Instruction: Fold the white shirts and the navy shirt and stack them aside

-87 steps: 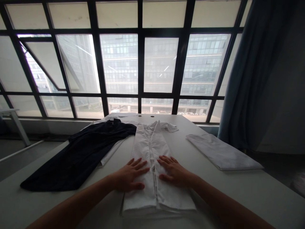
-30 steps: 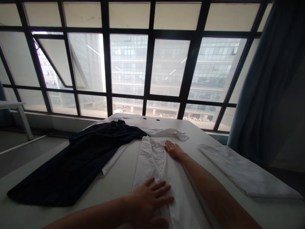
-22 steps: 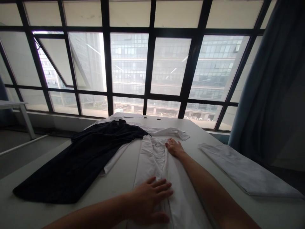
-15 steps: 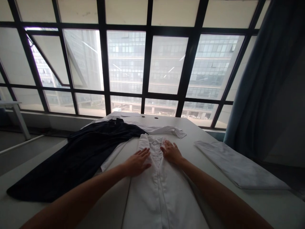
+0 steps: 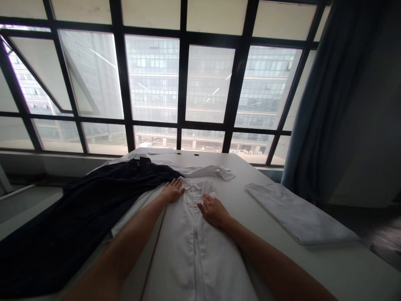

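Note:
A white garment (image 5: 184, 246) with a collar-like top and a lengthwise seam down its middle lies stretched out on the white table (image 5: 282, 259), directly in front of me. My left hand (image 5: 173, 191) rests flat on its upper left edge, fingers stretched away from me. On the right of the seam, just below the top edge, my right hand (image 5: 214, 210) lies flat with fingers extended. Neither hand grips the cloth. Close by my left forearm is a dark navy garment (image 5: 103, 200), spread over some white cloth.
Another white garment (image 5: 203, 169) lies across the far part of the table. To the right is a folded white cloth (image 5: 297, 213). Large windows (image 5: 153, 79) stand behind the table, with a blue-grey curtain (image 5: 316, 121) at the right.
My left hand has slid forward to the garment's upper left edge. My right hand has come slightly back down the garment. The view has turned a little to the right.

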`<state>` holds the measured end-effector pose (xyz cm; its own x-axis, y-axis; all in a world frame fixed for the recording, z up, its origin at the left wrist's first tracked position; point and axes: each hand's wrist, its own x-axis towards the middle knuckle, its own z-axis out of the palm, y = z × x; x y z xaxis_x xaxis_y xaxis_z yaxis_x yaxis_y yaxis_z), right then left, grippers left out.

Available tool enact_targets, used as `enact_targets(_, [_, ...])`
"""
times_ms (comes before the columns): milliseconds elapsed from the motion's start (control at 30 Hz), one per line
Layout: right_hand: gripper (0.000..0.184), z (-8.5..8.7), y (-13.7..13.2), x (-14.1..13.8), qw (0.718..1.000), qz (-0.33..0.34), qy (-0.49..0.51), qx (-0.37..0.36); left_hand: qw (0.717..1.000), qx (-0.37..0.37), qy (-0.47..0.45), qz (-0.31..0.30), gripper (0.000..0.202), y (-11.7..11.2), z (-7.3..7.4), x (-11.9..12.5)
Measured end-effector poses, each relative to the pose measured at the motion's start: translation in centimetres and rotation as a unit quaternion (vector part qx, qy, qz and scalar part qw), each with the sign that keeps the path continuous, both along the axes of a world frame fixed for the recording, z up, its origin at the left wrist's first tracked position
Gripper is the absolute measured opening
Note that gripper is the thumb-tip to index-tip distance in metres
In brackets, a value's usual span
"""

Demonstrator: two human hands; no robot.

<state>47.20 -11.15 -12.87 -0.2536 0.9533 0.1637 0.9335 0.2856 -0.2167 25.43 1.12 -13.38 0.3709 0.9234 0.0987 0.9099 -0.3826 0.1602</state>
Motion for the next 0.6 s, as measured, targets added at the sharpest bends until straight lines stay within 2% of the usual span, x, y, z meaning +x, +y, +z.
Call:
enact_targets(100, [0.063, 0.0, -0.1, 0.0, 1.000, 0.000, 0.011, 0.009, 0.994, -0.007, -0.018, 0.109, 0.071, 0.2, -0.3, 0.1])
enact_targets(167, [0.061, -0.1, -0.1, 0.0, 1.000, -0.002, 0.016, 0.019, 0.990, -0.003, -0.025, 0.142, 0.071, 0.2, -0.6, -0.1])
enact_targets(400, [0.062, -0.2, 1.3, 0.4, 1.000, -0.008, 0.006, -0.003, 0.991, -0.004, -0.025, 0.132, 0.065, -1.2, -0.4, -1.0])
enact_targets(500, [0.061, -0.1, 2.8, 0.9, 0.999, -0.014, -0.010, -0.032, 0.992, -0.019, -0.016, 0.121, 0.069, -3.0, 0.1, -1.0])
enact_targets(600, [0.058, 0.0, 4.1, 1.2, 0.998, -0.028, -0.020, -0.047, 0.997, -0.049, -0.002, 0.062, 0.071, -6.1, 0.5, -1.1])
